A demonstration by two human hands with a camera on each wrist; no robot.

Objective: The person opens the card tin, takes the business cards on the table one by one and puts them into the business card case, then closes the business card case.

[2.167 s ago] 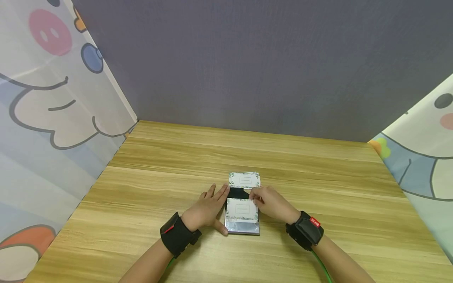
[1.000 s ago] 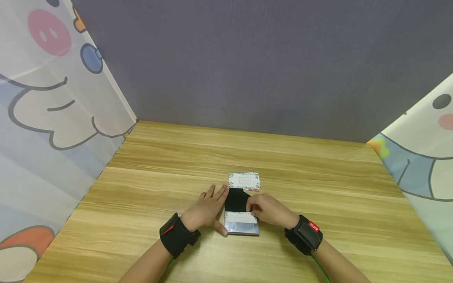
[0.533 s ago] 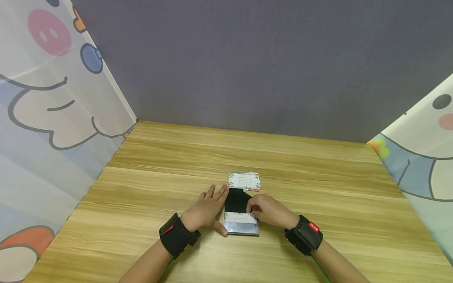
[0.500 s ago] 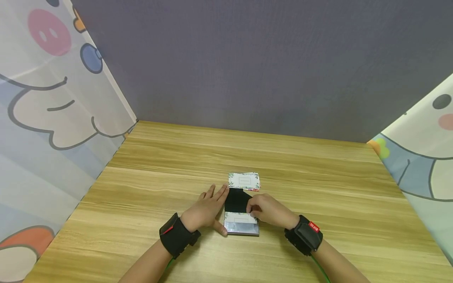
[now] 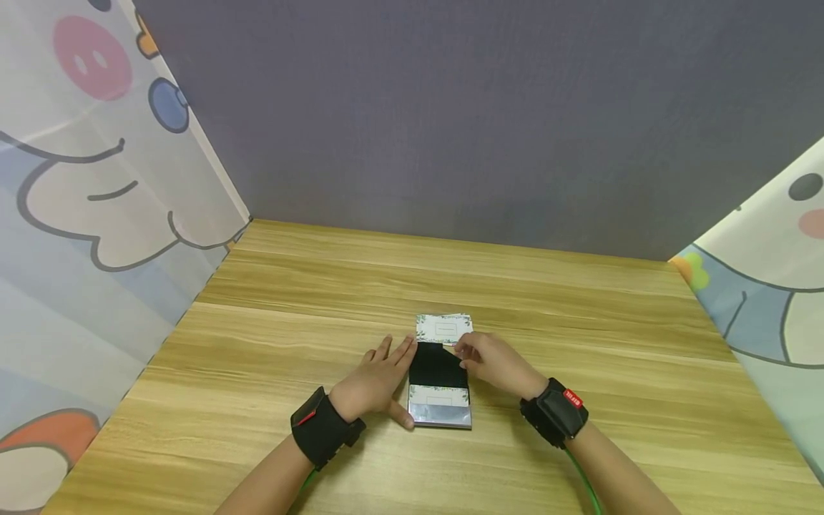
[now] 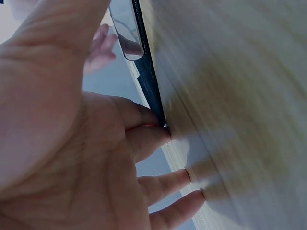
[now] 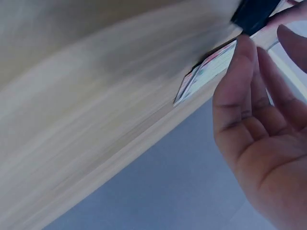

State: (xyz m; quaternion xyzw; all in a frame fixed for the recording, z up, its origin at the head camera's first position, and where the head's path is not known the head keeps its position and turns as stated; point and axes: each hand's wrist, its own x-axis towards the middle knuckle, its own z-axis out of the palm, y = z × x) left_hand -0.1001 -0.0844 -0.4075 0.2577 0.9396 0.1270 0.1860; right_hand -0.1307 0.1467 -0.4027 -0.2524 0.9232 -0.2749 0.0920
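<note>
A black card case (image 5: 436,368) with a shiny metal front lies on the table in the head view. A white card with a leafy border (image 5: 439,395) sits in it, its lower part behind the metal front. My left hand (image 5: 370,386) is spread along the case's left side, fingertips on the tabletop and at the case's edge. Just beyond the case lies a small stack of similar cards (image 5: 444,328). My right hand (image 5: 497,366) hovers by the case's upper right corner, near the stack; thumb and forefinger are apart and nothing shows between them.
Both hands work on a wood-grain table (image 5: 309,286). A grey wall panel (image 5: 450,129) rises behind it, and cartoon-printed curtains (image 5: 96,186) flank the sides. A black band (image 5: 555,413) circles the right wrist, with a green cable leading from it.
A leafy-bordered card has slid down into the case, uncovering its black inside. My right hand has since left that card and moved up toward the stack. My left hand stays in place.
</note>
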